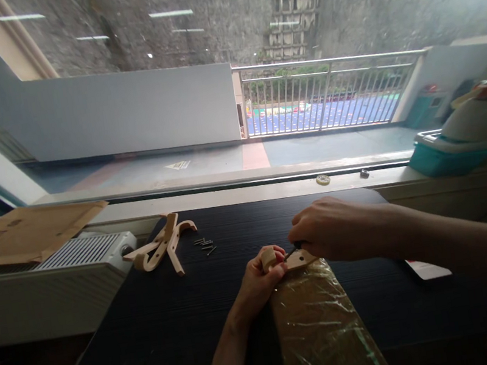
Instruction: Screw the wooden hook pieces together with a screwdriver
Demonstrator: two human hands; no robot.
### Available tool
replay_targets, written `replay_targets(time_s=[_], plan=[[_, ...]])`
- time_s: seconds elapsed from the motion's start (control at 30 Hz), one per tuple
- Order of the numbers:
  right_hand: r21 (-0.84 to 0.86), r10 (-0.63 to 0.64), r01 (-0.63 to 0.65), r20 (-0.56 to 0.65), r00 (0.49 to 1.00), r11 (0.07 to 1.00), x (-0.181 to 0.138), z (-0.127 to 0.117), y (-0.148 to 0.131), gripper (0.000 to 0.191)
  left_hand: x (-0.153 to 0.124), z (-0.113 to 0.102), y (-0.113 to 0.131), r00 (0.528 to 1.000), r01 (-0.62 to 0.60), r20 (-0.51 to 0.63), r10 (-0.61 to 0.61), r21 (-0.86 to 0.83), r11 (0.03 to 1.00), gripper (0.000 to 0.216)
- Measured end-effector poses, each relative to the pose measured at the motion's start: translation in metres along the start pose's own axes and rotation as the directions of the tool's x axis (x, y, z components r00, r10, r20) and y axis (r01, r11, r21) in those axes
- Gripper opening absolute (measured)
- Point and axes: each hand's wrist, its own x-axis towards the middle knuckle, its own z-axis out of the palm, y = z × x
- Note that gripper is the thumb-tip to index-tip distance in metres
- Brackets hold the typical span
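Observation:
My left hand point(262, 275) is closed around the curved end of a light wooden piece point(293, 261) with a dark hole in it. The piece rests at the far end of a long cardboard box point(321, 324) wrapped in shiny clear tape. In my right hand point(320, 229) is a screwdriver point(298, 245), mostly hidden by the fist, its shaft slanting down to the wood beside my left fingers. Whether a screw sits under its tip I cannot make out. Farther left on the black table lie several screws point(207, 245) and a stack of similar wooden pieces point(165, 244).
A white and red card or device point(428, 268) lies partly under my right forearm. On the windowsill point(272, 188) are a tape roll point(322, 180), a small metal object point(364, 174) and a teal bin point(449, 153). Brown cardboard point(24, 232) covers part of the radiator point(88, 250) at left.

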Motion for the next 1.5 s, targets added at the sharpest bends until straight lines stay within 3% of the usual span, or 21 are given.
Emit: replay_targets(time_s=[0.3, 0.53, 0.77, 0.9, 1.2, 1.37, 1.5], plan=[[-0.029, -0.016, 0.017, 0.040, 0.999, 0.999, 0.006, -0.005, -0.005, 0.017, 0.001, 0.000, -0.003, 1.000, 0.005, 0.010, -0.004, -0.079, 0.997, 0.024], [-0.157, -0.131, 0.146, 0.096, 0.987, 0.977, 0.019, -0.014, -0.012, 0.016, 0.004, 0.000, -0.007, 1.000, 0.018, -0.008, -0.019, -0.084, 0.996, 0.025], [-0.204, -0.125, 0.181, 0.257, 0.958, 0.962, 0.036, -0.034, -0.020, 0.011, 0.002, -0.002, -0.007, 0.998, 0.040, 0.054, -0.032, -0.152, 0.988, 0.024], [-0.206, -0.151, 0.213, 0.280, 0.948, 0.955, 0.037, -0.036, -0.021, 0.011, 0.003, 0.001, -0.006, 1.000, 0.013, -0.008, -0.014, -0.135, 0.991, 0.024], [-0.118, -0.090, 0.123, 0.254, 0.963, 0.985, 0.032, -0.029, -0.015, 0.014, 0.006, 0.000, -0.011, 1.000, -0.007, 0.011, 0.008, -0.071, 0.997, 0.021], [-0.079, 0.017, 0.001, 0.231, 0.973, 0.997, 0.030, -0.023, -0.008, 0.018, 0.006, 0.000, -0.012, 1.000, -0.014, -0.001, 0.014, -0.057, 0.998, 0.022], [-0.037, -0.033, 0.041, 0.194, 0.980, 0.998, 0.028, -0.026, -0.010, 0.024, 0.007, 0.000, -0.013, 1.000, -0.016, -0.011, 0.016, -0.078, 0.997, 0.023]])
